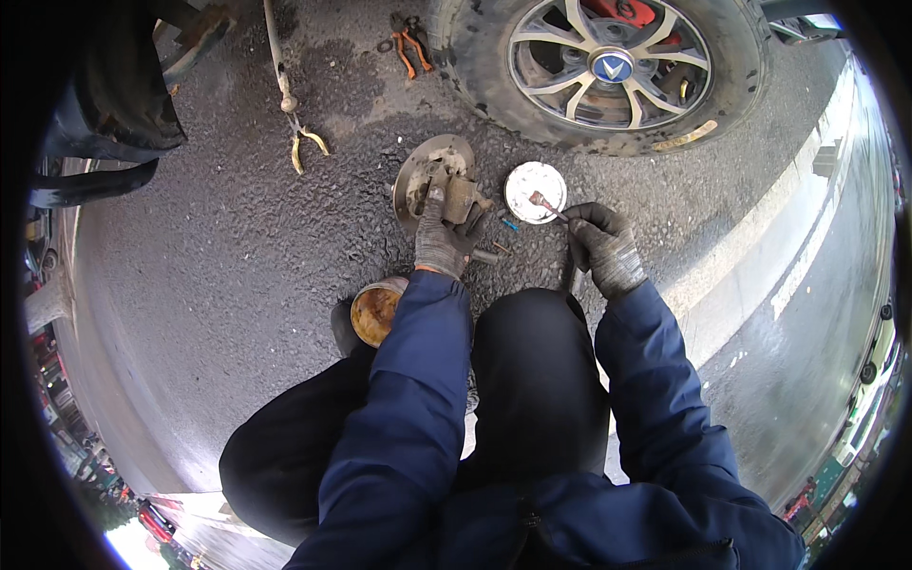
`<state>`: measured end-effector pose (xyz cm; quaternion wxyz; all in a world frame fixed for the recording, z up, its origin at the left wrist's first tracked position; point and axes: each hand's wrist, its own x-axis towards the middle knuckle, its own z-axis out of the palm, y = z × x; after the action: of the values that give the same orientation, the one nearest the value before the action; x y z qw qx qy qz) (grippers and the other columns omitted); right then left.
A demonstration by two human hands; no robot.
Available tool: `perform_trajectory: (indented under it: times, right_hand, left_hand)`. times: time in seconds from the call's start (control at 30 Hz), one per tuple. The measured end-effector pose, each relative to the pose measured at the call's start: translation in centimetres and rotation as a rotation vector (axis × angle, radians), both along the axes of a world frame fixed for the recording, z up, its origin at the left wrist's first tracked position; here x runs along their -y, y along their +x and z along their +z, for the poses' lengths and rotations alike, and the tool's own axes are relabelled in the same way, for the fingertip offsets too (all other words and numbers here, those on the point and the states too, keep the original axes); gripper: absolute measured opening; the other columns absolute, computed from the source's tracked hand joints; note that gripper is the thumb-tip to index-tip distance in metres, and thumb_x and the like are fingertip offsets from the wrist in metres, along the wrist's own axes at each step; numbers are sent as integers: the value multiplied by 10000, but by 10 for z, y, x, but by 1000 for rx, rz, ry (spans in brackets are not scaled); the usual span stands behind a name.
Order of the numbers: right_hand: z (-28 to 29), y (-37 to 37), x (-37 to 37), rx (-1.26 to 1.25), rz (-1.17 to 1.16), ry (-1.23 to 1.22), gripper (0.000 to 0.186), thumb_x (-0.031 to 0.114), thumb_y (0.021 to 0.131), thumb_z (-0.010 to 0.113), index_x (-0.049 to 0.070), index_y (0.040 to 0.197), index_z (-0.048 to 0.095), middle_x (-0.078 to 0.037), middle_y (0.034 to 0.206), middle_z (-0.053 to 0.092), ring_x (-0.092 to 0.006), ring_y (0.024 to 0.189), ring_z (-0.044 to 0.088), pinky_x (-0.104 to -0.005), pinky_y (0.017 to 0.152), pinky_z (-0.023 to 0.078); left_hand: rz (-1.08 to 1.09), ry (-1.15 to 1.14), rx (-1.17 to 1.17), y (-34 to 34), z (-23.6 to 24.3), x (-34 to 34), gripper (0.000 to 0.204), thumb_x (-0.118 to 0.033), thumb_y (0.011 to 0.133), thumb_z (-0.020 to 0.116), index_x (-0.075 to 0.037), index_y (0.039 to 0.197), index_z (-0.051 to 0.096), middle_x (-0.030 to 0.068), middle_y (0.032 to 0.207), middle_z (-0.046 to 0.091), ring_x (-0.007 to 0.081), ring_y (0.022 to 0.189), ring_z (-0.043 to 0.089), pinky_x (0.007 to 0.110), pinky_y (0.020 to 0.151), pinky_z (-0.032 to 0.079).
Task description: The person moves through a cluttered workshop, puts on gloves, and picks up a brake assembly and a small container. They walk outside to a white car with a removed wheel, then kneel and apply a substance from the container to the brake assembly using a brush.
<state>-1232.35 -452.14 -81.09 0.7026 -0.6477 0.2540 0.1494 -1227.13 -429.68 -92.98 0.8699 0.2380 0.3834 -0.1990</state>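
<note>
My left hand (445,233), in a dirty grey glove, is closed around a grimy brake caliper (460,199), its thumb laid along the top. Just beyond that hand, a round brake disc (418,176) sits partly hidden behind the fingers and caliper. Between the fingers of my gloved right hand (608,247) is a small brush (549,206), pinched by its thin handle. The brush's brownish tip reaches over a round white lid (525,180) with white stuff on it. Small pins, one with a blue end (510,225), lie on the ground between my hands.
A tin of yellow-brown grease (377,313) stands by my left forearm. A wheel with its tyre (608,71) is at the far right. Orange-handled pliers (410,52), yellow-handled pliers (308,147) and a long metal bar (277,57) lie on the wet, rough asphalt (237,247).
</note>
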Motion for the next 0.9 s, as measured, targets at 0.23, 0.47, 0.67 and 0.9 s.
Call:
perform_trajectory:
  times: [0.23, 0.47, 0.67, 0.9]
  right_hand:
    - [-1, -8, 3, 13, -23, 33, 150, 66, 900, 554, -13, 1004, 628, 4, 652, 539, -65, 460, 443, -223, 417, 348]
    - [-9, -9, -4, 3, -8, 78, 148, 56, 895, 566, -2, 1011, 636, 21, 673, 545, -49, 475, 440, -207, 427, 354]
    - [-15, -2, -12, -9, -2, 69, 150, 57, 893, 561, -9, 1005, 635, 21, 659, 541, -53, 470, 441, -208, 422, 343]
    - [-15, 7, -24, -45, 3, 79, 143, 64, 892, 563, -10, 986, 641, 16, 651, 538, -57, 465, 442, -211, 421, 343]
  left_hand:
    - [181, -145, 241, -14, -35, 6, 555, -222, 798, 764, -77, 1266, 503, 109, 1204, 581, 297, 1091, 584, 450, 860, 584]
    - [379, -209, 313, -20, -50, 20, 527, -187, 808, 742, -54, 1257, 502, 122, 1227, 576, 299, 1069, 608, 401, 812, 620]
    - [388, -225, 290, -18, -43, 21, 524, -181, 803, 747, -48, 1248, 505, 119, 1206, 589, 292, 1065, 610, 409, 836, 616]
    - [359, -211, 101, -18, -33, 25, 460, -253, 862, 693, -29, 1224, 518, 130, 1157, 606, 291, 1024, 625, 432, 838, 606]
